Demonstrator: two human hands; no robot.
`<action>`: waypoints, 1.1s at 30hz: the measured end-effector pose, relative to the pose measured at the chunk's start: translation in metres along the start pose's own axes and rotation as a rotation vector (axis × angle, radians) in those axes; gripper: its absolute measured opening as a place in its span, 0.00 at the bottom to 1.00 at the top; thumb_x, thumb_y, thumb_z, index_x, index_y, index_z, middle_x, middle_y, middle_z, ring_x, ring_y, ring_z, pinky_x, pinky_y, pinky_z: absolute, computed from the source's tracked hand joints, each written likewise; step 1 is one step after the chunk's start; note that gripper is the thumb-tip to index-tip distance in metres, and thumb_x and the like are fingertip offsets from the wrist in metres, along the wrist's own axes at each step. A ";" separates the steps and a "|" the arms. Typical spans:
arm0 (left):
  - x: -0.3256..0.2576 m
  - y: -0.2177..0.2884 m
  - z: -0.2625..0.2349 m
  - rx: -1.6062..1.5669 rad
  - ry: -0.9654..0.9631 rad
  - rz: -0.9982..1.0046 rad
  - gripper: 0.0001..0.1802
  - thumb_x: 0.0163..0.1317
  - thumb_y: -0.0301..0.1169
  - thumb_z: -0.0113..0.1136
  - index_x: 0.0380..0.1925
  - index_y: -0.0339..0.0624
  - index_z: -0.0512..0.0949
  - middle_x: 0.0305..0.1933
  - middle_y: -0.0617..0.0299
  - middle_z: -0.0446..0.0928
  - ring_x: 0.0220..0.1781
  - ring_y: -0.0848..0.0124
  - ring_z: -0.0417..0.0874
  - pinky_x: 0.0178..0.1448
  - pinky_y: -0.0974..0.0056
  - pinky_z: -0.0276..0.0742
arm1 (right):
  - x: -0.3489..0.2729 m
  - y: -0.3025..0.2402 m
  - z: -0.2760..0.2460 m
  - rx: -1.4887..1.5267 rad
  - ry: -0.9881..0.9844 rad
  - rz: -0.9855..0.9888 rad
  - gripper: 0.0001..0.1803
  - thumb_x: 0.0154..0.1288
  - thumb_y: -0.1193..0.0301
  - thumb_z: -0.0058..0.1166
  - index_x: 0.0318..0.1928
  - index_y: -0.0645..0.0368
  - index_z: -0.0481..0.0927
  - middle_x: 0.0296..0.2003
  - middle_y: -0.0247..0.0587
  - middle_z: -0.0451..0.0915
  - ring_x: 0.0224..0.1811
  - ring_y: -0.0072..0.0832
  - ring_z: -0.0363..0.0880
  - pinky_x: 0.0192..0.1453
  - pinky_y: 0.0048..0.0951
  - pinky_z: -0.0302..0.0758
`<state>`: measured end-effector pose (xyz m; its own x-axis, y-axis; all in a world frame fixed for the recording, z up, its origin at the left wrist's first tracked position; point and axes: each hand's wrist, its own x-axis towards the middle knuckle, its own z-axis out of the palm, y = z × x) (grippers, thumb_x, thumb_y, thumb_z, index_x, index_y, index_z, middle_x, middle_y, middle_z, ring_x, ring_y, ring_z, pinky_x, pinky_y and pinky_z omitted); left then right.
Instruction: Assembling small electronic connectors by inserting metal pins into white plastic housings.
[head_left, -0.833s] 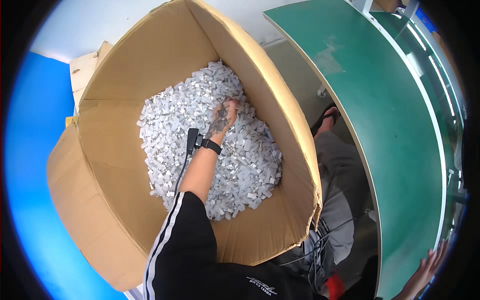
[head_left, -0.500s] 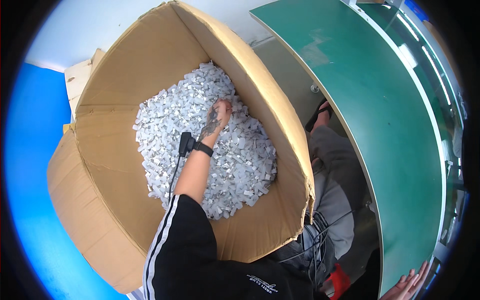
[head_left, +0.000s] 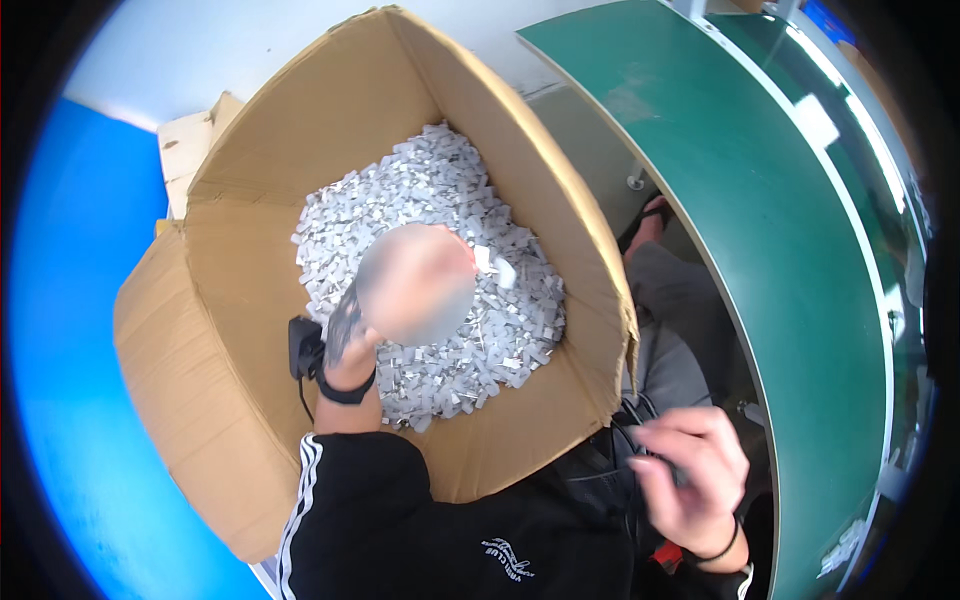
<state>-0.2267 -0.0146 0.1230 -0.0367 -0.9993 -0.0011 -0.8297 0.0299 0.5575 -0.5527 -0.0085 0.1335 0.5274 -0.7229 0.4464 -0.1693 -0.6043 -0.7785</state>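
Observation:
A large open cardboard box [head_left: 230,300] holds a heap of small whitish plastic pieces with thin metal parts [head_left: 430,180]. My left hand [head_left: 415,285] is raised over this heap, mostly smeared by a blur. At its fingertips two bright white pieces [head_left: 494,266] stand out larger than those below, and the hand appears closed on them. To the right of the box, in front of my body, my right hand [head_left: 695,470] is open, its thumb apart from the bent fingers and nothing visible between them. A few whitish pieces [head_left: 845,548] lie on the green table's near right edge.
The green table [head_left: 740,220] curves along the right side. Underneath are a leg and a sandalled foot [head_left: 650,220]. Dark cables [head_left: 630,415] hang by the box's near right corner. A black device with a cord [head_left: 305,348] is strapped at my left wrist. A blue surface [head_left: 80,350] lies left.
My left hand has come up and back from the heap toward me. The right hand has left the table's edge and moved up and left; pieces now show where it was.

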 end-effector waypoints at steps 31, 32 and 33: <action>0.003 0.153 0.090 -0.394 0.191 0.619 0.16 0.40 0.30 0.78 0.30 0.41 0.82 0.33 0.62 0.76 0.31 0.71 0.80 0.32 0.70 0.77 | -0.050 0.036 -0.006 0.472 0.489 0.169 0.04 0.64 0.82 0.53 0.39 0.70 0.75 0.37 0.52 0.78 0.33 0.26 0.79 0.36 0.22 0.78; 0.005 0.154 0.091 -0.504 0.171 0.587 0.15 0.40 0.29 0.78 0.29 0.41 0.82 0.32 0.61 0.77 0.31 0.71 0.80 0.32 0.71 0.76 | -0.049 0.037 -0.006 0.447 0.487 0.143 0.03 0.65 0.81 0.52 0.39 0.70 0.75 0.37 0.52 0.78 0.35 0.27 0.79 0.39 0.23 0.78; 0.007 0.154 0.093 -0.615 0.147 0.556 0.15 0.40 0.28 0.78 0.29 0.40 0.83 0.32 0.61 0.77 0.30 0.72 0.80 0.32 0.72 0.76 | -0.051 0.038 -0.006 0.443 0.482 0.150 0.03 0.65 0.81 0.52 0.39 0.70 0.75 0.37 0.52 0.78 0.35 0.27 0.79 0.39 0.23 0.78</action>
<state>-0.4064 -0.0146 0.1314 -0.2424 -0.8363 0.4917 -0.2593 0.5442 0.7978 -0.5909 0.0035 0.0836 0.0766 -0.9192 0.3864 0.2006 -0.3654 -0.9090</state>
